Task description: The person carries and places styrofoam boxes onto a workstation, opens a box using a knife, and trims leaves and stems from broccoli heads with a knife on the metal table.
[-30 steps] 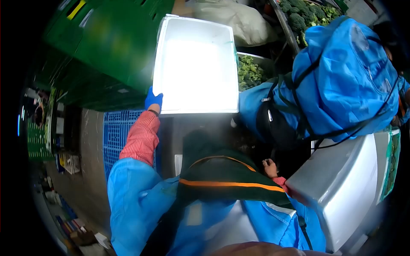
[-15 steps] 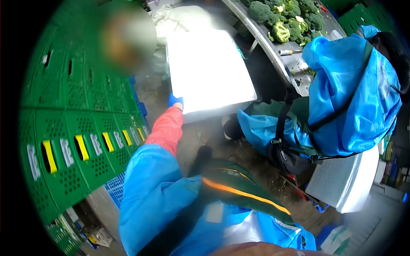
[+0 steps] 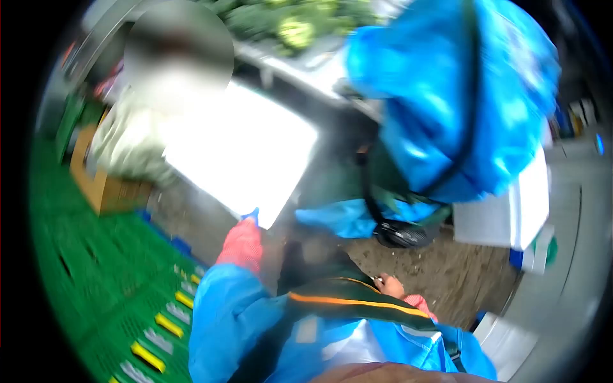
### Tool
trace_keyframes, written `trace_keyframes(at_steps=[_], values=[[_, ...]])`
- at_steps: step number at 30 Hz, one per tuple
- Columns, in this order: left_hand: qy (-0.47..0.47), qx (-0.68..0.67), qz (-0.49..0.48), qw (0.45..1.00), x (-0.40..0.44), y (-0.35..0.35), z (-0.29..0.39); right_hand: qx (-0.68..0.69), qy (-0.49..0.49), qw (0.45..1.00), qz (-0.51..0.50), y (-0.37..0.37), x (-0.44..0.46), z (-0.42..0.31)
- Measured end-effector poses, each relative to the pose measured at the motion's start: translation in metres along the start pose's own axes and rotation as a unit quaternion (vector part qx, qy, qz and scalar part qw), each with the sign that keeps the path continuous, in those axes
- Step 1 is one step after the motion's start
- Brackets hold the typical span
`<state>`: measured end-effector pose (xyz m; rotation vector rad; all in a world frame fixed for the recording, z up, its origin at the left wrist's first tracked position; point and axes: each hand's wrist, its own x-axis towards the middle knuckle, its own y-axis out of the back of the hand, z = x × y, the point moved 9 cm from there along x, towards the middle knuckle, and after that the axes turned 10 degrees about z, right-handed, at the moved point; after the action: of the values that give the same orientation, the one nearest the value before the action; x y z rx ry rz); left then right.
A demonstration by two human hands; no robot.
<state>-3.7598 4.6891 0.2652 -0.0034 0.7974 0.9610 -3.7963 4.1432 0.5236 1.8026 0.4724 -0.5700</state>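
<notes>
My left hand, in a blue glove below a red checked sleeve, is closed on the near corner of a white box. Glare washes out the top of this box, so its inside cannot be made out. My right hand looks bare and hangs low beside my dark green apron. Its fingers are blurred and partly turned away, and I see nothing clear in them. At the far side of the box stands a person in pale clothing.
A co-worker in a blue jacket stands close on the right. Beyond is a metal table with broccoli. Green crates line the left, near a cardboard box. Another white box stands behind the co-worker.
My view has swung left and the white box now sits further left and at a slant. My left hand stays at its corner. My right hand has come into sight.
</notes>
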Motion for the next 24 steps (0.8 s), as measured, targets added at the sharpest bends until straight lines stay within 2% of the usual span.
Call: trace_keyframes(at_steps=[2,5,6,7,8,10,13,15,17,18,19,21,22,23,24], values=[[0.081,-0.125,-0.063,0.987,-0.013,-0.014,0.001,0.011,0.010,1.000,-0.027,-0.015,0.002,0.018],[0.217,-0.167,-0.140,0.952,-0.044,-0.002,-0.028,0.044,-0.058,0.997,-0.016,0.016,-0.004,0.029],[0.259,-0.119,-0.141,0.948,-0.056,0.018,-0.046,0.053,-0.067,0.996,-0.012,0.011,-0.009,0.048],[0.304,0.053,-0.179,0.934,-0.041,0.051,-0.077,0.060,-0.070,0.996,-0.005,-0.002,-0.006,0.070],[0.320,0.116,-0.129,0.931,-0.050,0.073,-0.094,0.065,-0.071,0.995,-0.004,-0.007,-0.006,0.092],[0.315,0.145,-0.170,0.922,-0.087,0.091,-0.106,0.103,-0.102,0.989,-0.039,0.005,-0.009,0.113],[0.279,0.205,-0.228,0.910,-0.172,0.066,-0.105,0.126,-0.103,0.985,-0.063,0.016,0.000,0.164],[0.205,0.261,-0.292,0.897,-0.229,0.023,-0.089,0.134,-0.087,0.985,-0.058,-0.004,0.016,0.218],[0.086,0.330,-0.360,0.869,-0.288,-0.034,-0.063,0.150,-0.087,0.985,-0.020,0.002,0.024,0.274],[-0.004,0.372,-0.395,0.840,-0.322,-0.067,-0.042,0.135,-0.133,0.982,0.023,0.052,0.005,0.282],[-0.131,0.426,-0.435,0.783,-0.364,-0.104,-0.016,0.182,-0.126,0.972,0.080,0.040,0.022,0.322],[-0.485,0.463,-0.495,0.553,-0.477,-0.173,0.045,0.207,-0.167,0.954,0.141,0.071,0.017,0.343],[-0.618,0.423,-0.489,0.448,-0.530,-0.199,0.072,0.224,-0.168,0.944,0.174,0.083,0.016,0.351],[-0.674,0.390,-0.481,0.403,-0.573,-0.222,0.095,0.242,-0.170,0.933,0.206,0.096,0.012,0.359],[-0.661,0.376,-0.490,0.426,-0.598,-0.243,0.114,0.253,-0.147,0.932,0.215,0.103,0.014,0.352]])
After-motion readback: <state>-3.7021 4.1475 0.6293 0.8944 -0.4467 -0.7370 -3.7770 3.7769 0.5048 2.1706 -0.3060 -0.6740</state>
